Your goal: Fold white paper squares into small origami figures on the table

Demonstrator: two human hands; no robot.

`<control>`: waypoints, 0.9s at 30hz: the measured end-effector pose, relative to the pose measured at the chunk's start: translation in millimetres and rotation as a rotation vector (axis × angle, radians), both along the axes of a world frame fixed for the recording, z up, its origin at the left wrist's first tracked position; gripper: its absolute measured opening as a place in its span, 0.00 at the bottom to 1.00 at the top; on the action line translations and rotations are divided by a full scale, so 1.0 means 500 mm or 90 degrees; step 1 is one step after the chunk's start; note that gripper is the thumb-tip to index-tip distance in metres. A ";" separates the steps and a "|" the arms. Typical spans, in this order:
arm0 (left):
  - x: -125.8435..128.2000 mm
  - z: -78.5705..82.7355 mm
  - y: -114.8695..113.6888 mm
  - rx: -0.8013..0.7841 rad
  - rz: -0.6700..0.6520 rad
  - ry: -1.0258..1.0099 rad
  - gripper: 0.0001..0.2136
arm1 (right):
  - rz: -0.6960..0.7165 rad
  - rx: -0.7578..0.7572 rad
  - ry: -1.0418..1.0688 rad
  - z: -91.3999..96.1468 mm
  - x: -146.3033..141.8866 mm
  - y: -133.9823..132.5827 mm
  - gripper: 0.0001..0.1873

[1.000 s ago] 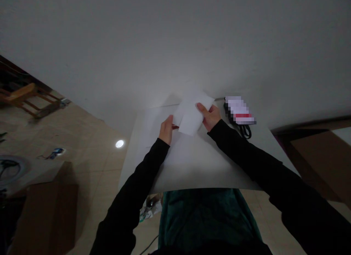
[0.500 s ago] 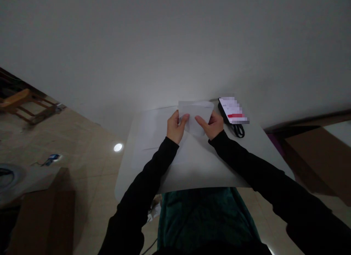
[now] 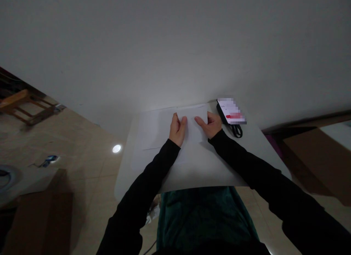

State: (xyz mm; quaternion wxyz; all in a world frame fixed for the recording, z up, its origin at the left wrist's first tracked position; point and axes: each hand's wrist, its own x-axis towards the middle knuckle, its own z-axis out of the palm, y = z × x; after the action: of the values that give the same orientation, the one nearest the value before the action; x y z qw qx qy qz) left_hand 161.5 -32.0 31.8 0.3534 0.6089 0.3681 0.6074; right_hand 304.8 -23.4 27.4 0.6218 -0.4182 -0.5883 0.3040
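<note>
The left hand (image 3: 177, 131) and right hand (image 3: 213, 125), in black sleeves (image 3: 241, 158), hold a piece of white paper (image 3: 194, 127) by opposite edges, thumbs on top; it is at the far middle of a pale worktop (image 3: 208, 171), near the wall (image 3: 175, 46), whether touching the surface cannot be told; white sheets (image 3: 153, 130) lie to its left; just right of the right hand are a lit, blurred phone (image 3: 231, 111) and a looped black cord (image 3: 237, 131).
</note>
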 end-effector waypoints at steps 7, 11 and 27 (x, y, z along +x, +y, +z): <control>0.013 0.016 -0.014 0.010 0.025 0.074 0.16 | -0.088 -0.023 0.020 -0.003 -0.022 -0.014 0.17; 0.009 0.016 -0.009 -0.004 0.015 0.089 0.16 | -0.100 -0.037 0.013 -0.014 -0.028 -0.016 0.17; 0.017 -0.008 -0.031 -0.024 0.147 0.107 0.18 | -0.040 -0.117 0.064 -0.036 -0.046 -0.027 0.18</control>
State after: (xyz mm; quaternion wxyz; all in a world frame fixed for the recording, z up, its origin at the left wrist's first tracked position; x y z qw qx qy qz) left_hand 170.1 -47.2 27.9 0.2604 0.6044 0.4749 0.5842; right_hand 281.9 -36.8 9.4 0.6186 -0.4758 -0.5129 0.3577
